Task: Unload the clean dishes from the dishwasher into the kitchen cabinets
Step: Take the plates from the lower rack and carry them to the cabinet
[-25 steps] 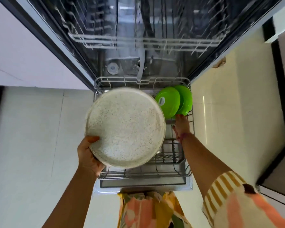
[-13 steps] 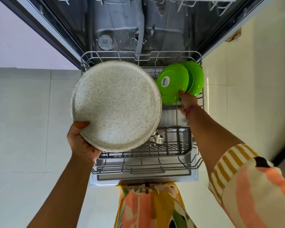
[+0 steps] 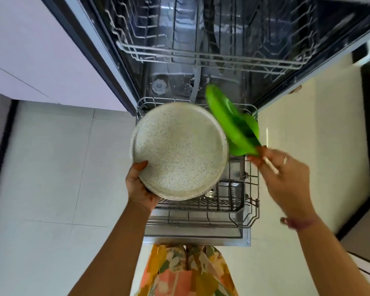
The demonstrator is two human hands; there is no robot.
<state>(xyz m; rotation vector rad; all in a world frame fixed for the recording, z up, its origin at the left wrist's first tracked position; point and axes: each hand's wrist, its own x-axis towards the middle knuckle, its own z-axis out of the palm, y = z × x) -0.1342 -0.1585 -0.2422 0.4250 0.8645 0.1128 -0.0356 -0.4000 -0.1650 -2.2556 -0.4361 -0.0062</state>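
Mid-unload: left hand (image 3: 139, 184) grips round speckled cream plate (image 3: 178, 150) above pulled-out wire lower rack (image 3: 252, 201), right hand (image 3: 286, 167) pinches blurred bright-green plastic plates (image 3: 233, 127) lifted clear; next, likely carry both to cabinet.

Pulled-out grey wire lower rack (image 3: 251, 212) out in front of open dishwasher tub (image 3: 201, 39), white wire upper rack (image 3: 201, 56) above and behind it. Large round speckled cream plate (image 3: 179, 150) over rack's left half, held at near edge by left hand (image 3: 140, 186). Bright green plastic plates (image 3: 233, 127) just right of it, tilted, overlapping, gripped at lower edge by right hand (image 3: 286, 174). Pale tiled floor (image 3: 51, 167) either side.
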